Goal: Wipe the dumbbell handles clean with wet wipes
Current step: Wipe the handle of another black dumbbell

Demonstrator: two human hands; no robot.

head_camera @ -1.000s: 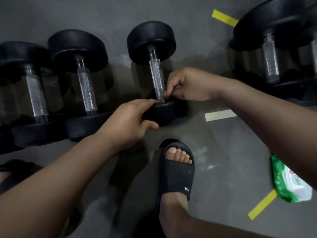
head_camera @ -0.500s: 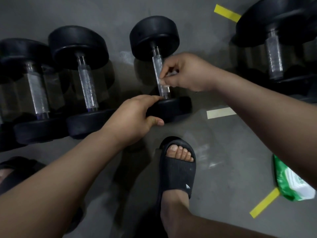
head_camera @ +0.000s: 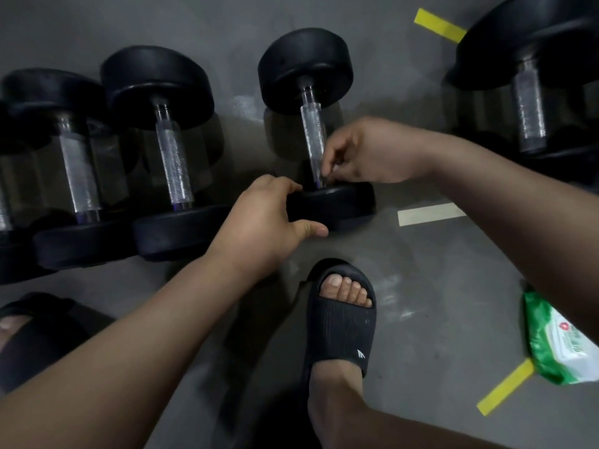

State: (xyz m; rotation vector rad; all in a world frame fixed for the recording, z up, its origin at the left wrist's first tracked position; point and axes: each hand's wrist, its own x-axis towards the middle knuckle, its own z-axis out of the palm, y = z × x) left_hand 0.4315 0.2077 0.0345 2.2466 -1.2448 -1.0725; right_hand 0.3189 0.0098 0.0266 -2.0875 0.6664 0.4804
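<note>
A black dumbbell (head_camera: 306, 68) lies on the grey floor with its knurled steel handle (head_camera: 313, 137) pointing toward me. My left hand (head_camera: 265, 222) grips the near weight head (head_camera: 340, 205), fingers over its top and thumb on its face. My right hand (head_camera: 366, 152) has curled fingers pinched against the lower end of the handle, just above the near head. Whatever it holds is mostly hidden by the fingers. A green and white wet wipes pack (head_camera: 557, 345) lies on the floor at the right.
Two more dumbbells (head_camera: 162, 92) (head_camera: 55, 102) lie in a row to the left, and a bigger one (head_camera: 531, 102) at the top right. My right foot in a black slide (head_camera: 340, 319) stands just below the held dumbbell. Yellow tape strips (head_camera: 505, 387) mark the floor.
My right hand slid from mid-handle back down to the handle's lower end, after moving up from there a second ago. My left hand stayed on the near weight head.
</note>
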